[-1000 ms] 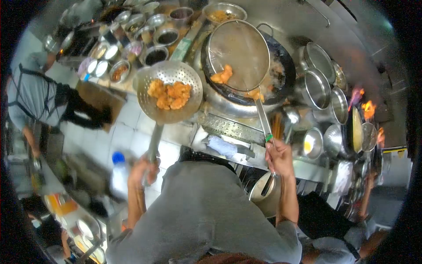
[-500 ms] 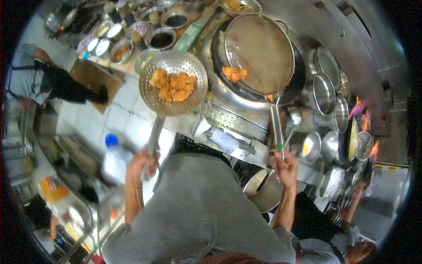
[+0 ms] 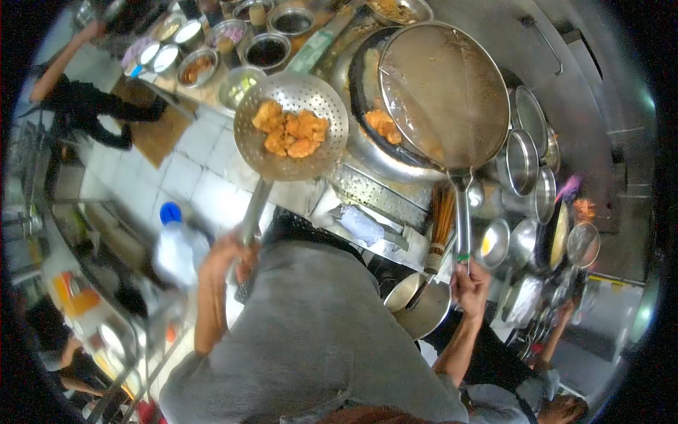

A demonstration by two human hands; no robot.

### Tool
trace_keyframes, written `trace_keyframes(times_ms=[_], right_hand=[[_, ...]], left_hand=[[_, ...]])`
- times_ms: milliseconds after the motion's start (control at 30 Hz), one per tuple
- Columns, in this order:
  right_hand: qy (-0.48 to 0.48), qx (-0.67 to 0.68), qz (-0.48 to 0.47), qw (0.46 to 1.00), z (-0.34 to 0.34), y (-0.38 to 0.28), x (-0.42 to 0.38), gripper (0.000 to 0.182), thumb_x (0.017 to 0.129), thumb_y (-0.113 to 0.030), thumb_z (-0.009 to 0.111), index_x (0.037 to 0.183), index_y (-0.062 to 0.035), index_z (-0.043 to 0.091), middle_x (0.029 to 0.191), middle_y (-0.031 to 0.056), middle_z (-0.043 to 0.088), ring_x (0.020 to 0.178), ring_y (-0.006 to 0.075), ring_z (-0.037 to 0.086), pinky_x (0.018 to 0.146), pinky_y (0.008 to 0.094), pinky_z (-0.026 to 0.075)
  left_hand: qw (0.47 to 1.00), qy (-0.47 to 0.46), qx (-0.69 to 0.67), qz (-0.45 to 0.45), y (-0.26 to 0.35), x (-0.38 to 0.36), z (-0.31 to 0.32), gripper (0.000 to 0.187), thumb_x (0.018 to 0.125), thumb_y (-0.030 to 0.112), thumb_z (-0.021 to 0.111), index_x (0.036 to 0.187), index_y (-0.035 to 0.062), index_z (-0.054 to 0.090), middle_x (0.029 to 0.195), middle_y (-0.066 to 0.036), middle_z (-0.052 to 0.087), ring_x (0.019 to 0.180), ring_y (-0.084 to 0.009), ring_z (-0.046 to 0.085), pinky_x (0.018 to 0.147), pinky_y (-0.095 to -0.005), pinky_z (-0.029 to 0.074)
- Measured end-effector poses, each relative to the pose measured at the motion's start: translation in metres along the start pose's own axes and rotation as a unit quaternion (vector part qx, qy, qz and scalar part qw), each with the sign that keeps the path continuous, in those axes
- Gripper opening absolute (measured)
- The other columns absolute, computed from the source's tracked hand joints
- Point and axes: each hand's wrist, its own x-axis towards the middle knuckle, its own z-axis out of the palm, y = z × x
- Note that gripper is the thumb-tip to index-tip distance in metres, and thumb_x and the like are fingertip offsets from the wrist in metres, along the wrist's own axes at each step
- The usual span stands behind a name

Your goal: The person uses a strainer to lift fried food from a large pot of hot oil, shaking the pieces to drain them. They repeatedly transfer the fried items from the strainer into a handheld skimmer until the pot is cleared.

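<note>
My left hand (image 3: 229,260) is closed round the handle of a perforated ladle (image 3: 307,92), which holds several browned fried pieces (image 3: 293,132). On the right, my right hand (image 3: 470,284) grips the metal handle of a round mesh strainer (image 3: 452,85). The strainer lies over a large wok (image 3: 367,152), its mesh covering most of the opening. Another fried piece (image 3: 382,126) shows beside the strainer's left rim, inside the wok's edge. The ladle is left of the wok, above the floor and counter edge.
Bowls of ingredients (image 3: 267,51) stand at the upper left. A bamboo brush (image 3: 443,219) and a white pot (image 3: 418,311) are near my right hand. Strainers (image 3: 521,161) and a flaming pan (image 3: 558,233) lie right. Co-workers (image 3: 85,99) are at both sides.
The strainer and my right hand have shifted right and nearer the camera. The ladle has moved slightly right. The co-worker at the upper left has an arm raised now.
</note>
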Motion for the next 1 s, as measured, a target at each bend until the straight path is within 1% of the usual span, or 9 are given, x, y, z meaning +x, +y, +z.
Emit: trace_keyframes(times_ms=[200, 233, 367, 533, 600, 633, 667, 733, 1000], right_hand=[[-0.006, -0.006, 0.019, 1.0, -0.005, -0.004, -0.002, 0.014, 0.092, -0.013, 0.058, 0.084, -0.0027, 0.061, 0.053, -0.0009, 0.052, 0.038, 0.0041, 0.041, 0.033, 0.0209, 0.027], [-0.003, -0.017, 0.018, 1.0, -0.005, -0.004, -0.001, 0.013, 0.092, -0.013, 0.057, 0.084, -0.0027, 0.061, 0.053, -0.0011, 0.052, 0.038, 0.004, 0.041, 0.033, 0.0209, 0.027], [-0.006, -0.055, 0.028, 0.998, 0.003, -0.008, 0.003, 0.013, 0.092, -0.013, 0.057, 0.087, -0.0027, 0.062, 0.054, -0.0013, 0.052, 0.037, 0.0038, 0.041, 0.034, 0.0207, 0.027], [0.016, -0.062, 0.033, 0.997, 0.009, -0.006, 0.009, 0.014, 0.093, -0.015, 0.057, 0.088, -0.0026, 0.062, 0.055, -0.0005, 0.053, 0.037, 0.0045, 0.042, 0.033, 0.021, 0.028], [0.057, -0.057, -0.003, 0.997, 0.008, -0.005, 0.011, 0.015, 0.093, -0.016, 0.057, 0.088, -0.003, 0.062, 0.055, 0.0001, 0.053, 0.037, 0.0052, 0.042, 0.033, 0.0215, 0.029], [0.053, -0.028, -0.004, 0.998, 0.008, -0.01, 0.013, 0.015, 0.094, -0.016, 0.056, 0.091, -0.0031, 0.062, 0.054, 0.0002, 0.052, 0.035, 0.0053, 0.041, 0.032, 0.0213, 0.028], [0.052, -0.03, 0.0, 0.998, 0.008, -0.015, 0.015, 0.015, 0.094, -0.016, 0.056, 0.091, -0.0031, 0.062, 0.054, 0.0002, 0.052, 0.035, 0.0053, 0.041, 0.032, 0.0213, 0.028], [0.106, -0.018, 0.006, 0.994, 0.01, -0.022, 0.018, 0.014, 0.094, -0.015, 0.054, 0.091, -0.0028, 0.061, 0.053, 0.0002, 0.051, 0.033, 0.0052, 0.04, 0.03, 0.0207, 0.028], [0.111, -0.028, -0.019, 0.993, 0.017, -0.026, 0.027, 0.019, 0.095, -0.021, 0.052, 0.089, -0.0039, 0.058, 0.052, 0.0004, 0.049, 0.031, 0.0059, 0.038, 0.028, 0.0215, 0.028]], left_hand=[[0.999, -0.014, -0.027, -0.041, -0.004, 0.007, 0.001, 0.039, 0.07, -0.004, 0.055, 0.108, -0.003, 0.046, 0.063, -0.006, 0.044, 0.034, -0.0108, 0.041, 0.027, -0.0256, 0.037], [0.998, -0.027, -0.025, -0.059, -0.004, 0.007, 0.0, 0.044, 0.069, -0.005, 0.055, 0.113, -0.0027, 0.047, 0.067, -0.007, 0.047, 0.035, -0.0114, 0.042, 0.028, -0.0271, 0.038], [0.995, 0.001, -0.017, -0.095, -0.012, 0.006, 0.001, 0.053, 0.069, -0.007, 0.056, 0.121, -0.0032, 0.045, 0.072, -0.008, 0.053, 0.036, -0.0115, 0.044, 0.029, -0.0254, 0.038], [0.988, -0.02, -0.083, -0.125, -0.016, 0.004, 0.0, 0.051, 0.07, -0.006, 0.055, 0.12, -0.0033, 0.045, 0.069, -0.009, 0.052, 0.036, -0.0108, 0.043, 0.029, -0.0238, 0.036], [0.993, 0.001, -0.028, -0.118, -0.011, 0.002, 0.005, 0.048, 0.07, -0.004, 0.054, 0.117, -0.0032, 0.046, 0.067, -0.008, 0.05, 0.036, -0.0105, 0.043, 0.028, -0.0238, 0.035], [0.994, -0.02, -0.011, -0.109, -0.01, 0.003, 0.006, 0.047, 0.071, -0.001, 0.054, 0.116, -0.003, 0.046, 0.066, -0.008, 0.049, 0.036, -0.01, 0.042, 0.028, -0.0242, 0.033], [0.993, -0.018, -0.014, -0.112, -0.011, 0.003, 0.006, 0.047, 0.071, -0.001, 0.054, 0.116, -0.003, 0.046, 0.066, -0.008, 0.049, 0.036, -0.01, 0.042, 0.028, -0.0242, 0.033], [0.992, -0.044, -0.043, -0.109, -0.011, 0.002, 0.006, 0.048, 0.07, -0.001, 0.055, 0.117, -0.0024, 0.046, 0.065, -0.008, 0.047, 0.036, -0.0096, 0.04, 0.027, -0.0243, 0.033], [0.996, -0.032, -0.031, -0.073, -0.003, -0.01, 0.016, 0.049, 0.07, -0.001, 0.057, 0.118, -0.0012, 0.045, 0.063, -0.008, 0.047, 0.035, -0.0115, 0.04, 0.028, -0.0249, 0.034]])
